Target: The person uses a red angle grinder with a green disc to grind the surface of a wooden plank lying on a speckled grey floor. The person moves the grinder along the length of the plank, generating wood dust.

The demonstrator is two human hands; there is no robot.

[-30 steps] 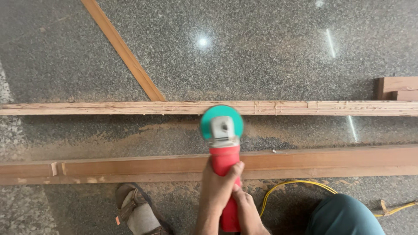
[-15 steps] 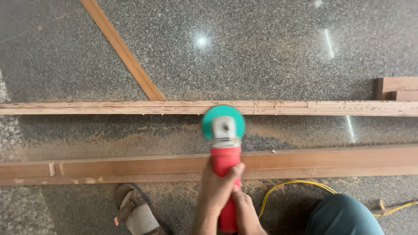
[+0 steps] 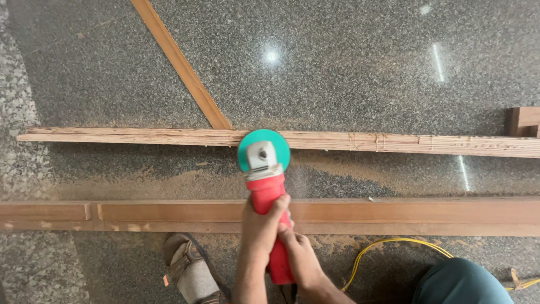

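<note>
Standing here watching this, going left to right. Over at 9 o'clock there's speckled granite floor [image 3: 84, 84] with a drift of sawdust [image 3: 169, 183] lying between two long pieces of wood. A sandalled foot [image 3: 188, 267] is planted down at 7 o'clock, just below the wider plank [image 3: 394, 214].

Dead centre, the person is working a red angle grinder [image 3: 269, 214] with a green disc guard [image 3: 263, 150], and the disc is sitting right on the near edge of the thin pale strip [image 3: 394, 142] that runs across the floor. The left hand [image 3: 261, 225] is wrapped fully closed around the red body, up front. The right hand [image 3: 301, 259] is closed around the tail end at 6 o'clock, touching the other one. So both grips are tight on the tool.

My two cents: the strip isn't clamped as far as I can see, so light pressure and a flat disc angle seem wise, or it'll likely skate or gouge. Gliding steadily along the edge should beat dwelling in one spot.

Off at 4 o'clock a yellow cable [image 3: 388, 247] is looping beside a teal-clad knee [image 3: 461, 281]; I'd keep that well behind the disc. A slim slat [image 3: 180, 62] is angling away toward 11 o'clock, and a small wood block [image 3: 526, 121] is sitting at 3.
</note>
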